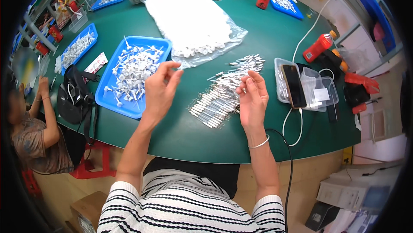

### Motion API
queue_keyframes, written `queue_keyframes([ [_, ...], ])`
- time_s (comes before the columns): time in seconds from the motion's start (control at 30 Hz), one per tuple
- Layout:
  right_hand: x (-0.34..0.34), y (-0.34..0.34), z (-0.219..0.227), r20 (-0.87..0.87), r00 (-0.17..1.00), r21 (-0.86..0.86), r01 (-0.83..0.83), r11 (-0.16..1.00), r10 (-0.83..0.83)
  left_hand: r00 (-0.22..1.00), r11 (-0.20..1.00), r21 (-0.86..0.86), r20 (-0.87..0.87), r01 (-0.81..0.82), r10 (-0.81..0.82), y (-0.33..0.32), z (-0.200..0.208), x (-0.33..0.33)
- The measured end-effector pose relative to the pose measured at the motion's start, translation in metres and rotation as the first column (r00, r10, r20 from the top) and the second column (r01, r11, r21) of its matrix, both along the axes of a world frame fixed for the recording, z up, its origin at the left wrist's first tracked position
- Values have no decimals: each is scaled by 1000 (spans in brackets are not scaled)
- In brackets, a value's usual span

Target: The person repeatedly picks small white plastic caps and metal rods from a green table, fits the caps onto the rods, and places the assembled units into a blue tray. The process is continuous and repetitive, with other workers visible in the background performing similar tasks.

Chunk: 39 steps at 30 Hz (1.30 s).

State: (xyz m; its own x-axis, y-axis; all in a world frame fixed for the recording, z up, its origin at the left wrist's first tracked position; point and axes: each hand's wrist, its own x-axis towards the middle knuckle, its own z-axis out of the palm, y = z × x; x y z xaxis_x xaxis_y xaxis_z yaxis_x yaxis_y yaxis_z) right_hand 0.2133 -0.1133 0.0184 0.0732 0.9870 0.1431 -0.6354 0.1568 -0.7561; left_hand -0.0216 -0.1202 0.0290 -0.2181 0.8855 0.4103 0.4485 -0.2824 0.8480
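Observation:
My left hand (pixel 160 90) hovers over the right edge of a blue tray (pixel 101 87). Its thumb and forefinger are a little apart, and I see nothing between them. In the tray lies a heap of small white plastic caps with thin metal stems (pixel 135 69). My right hand (pixel 253 99) is raised at the right side of a pile of slim white-and-metal rods (pixel 214 108), fingers curled and thumb against them. Whatever it pinches, if anything, is too small to make out. Beyond both hands, a large clear bag (pixel 189 22) of white parts lies on the table.
A phone (pixel 293 86) rests on clear plastic boxes (pixel 320 91) at the right, with a white cable running by. Red bottles (pixel 319 47) stand or lean farther off. A black bag (pixel 71 97) lies left of the tray. Another person (pixel 38 134) sits at the far left.

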Motion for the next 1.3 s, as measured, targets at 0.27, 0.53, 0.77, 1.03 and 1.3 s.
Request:
queue_keyframes([
  [0.27, 7, -1, -1, 8, 1000, -8, 25, 1000, -25, 924, 974, 88, -344, 211, -169, 42, -1, 31],
  [0.53, 8, 5, -7, 0, 1000, -15, 2, 1000, -2, 642, 950, -90, -718, 299, -269, 74, -51, 53],
  [0.77, 6, 6, -3, 753, 481, 450, 124, 885, -450, 601, 961, 46, -788, 273, -133, 40, -15, 43],
  [1.03, -6, -3, -11, 693, 112, 720, -51, 692, -713, 756, 922, 84, -603, 378, -255, 2, 40, 50],
  [1.3, 6, 7, -9, 612, 770, 177, 91, 980, -182, 671, 973, 116, -739, 198, -48, 128, -29, 39],
])
